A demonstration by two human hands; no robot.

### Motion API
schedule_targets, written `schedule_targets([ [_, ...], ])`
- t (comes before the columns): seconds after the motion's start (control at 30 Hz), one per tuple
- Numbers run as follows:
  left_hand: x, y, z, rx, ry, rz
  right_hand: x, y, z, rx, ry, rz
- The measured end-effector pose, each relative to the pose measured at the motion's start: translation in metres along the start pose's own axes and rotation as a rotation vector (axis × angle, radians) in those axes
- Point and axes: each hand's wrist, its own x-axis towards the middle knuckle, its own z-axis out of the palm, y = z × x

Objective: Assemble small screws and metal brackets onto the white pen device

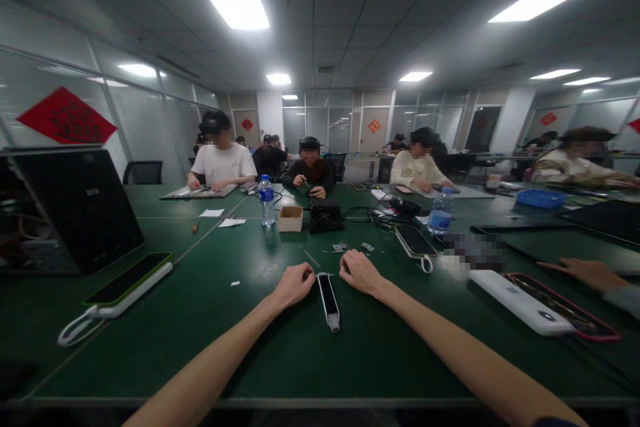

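Note:
A slim pen-shaped device with a dark face and white edges lies on the green tabletop, pointing toward me. Just left of its far end rests my left hand, fingers loosely curled in and nothing visible in them. My right hand lies palm down on the other side, its fingers bent but loose and holding nothing that shows. Beyond the hands are small metal-looking parts and clear little pieces, too small to name.
A small cardboard box and a water bottle stand ahead. Phones with white power banks lie left and right. A computer case stands left. A co-worker's hand reaches in at right; other people sit opposite.

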Motion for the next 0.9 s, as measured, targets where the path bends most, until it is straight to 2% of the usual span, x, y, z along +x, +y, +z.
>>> schedule_targets([
  [0.1,-0.001,0.000,0.000,0.046,-0.009,-0.005,-0.007,-0.015,0.002,0.168,0.012,-0.006],
  [0.2,-0.001,-0.003,0.001,0.079,-0.004,0.007,-0.008,-0.020,0.001,0.254,0.014,0.022],
  [0.4,-0.001,-0.009,0.004,0.034,-0.008,0.041,-0.006,-0.018,-0.001,0.376,-0.003,0.072],
  [0.6,-0.002,-0.006,0.002,0.042,-0.005,0.050,-0.007,-0.015,-0.003,0.502,-0.042,0.059],
  [0.9,-0.002,-0.007,0.003,0.064,-0.012,0.057,-0.007,-0.016,-0.007,0.568,-0.022,0.102],
])
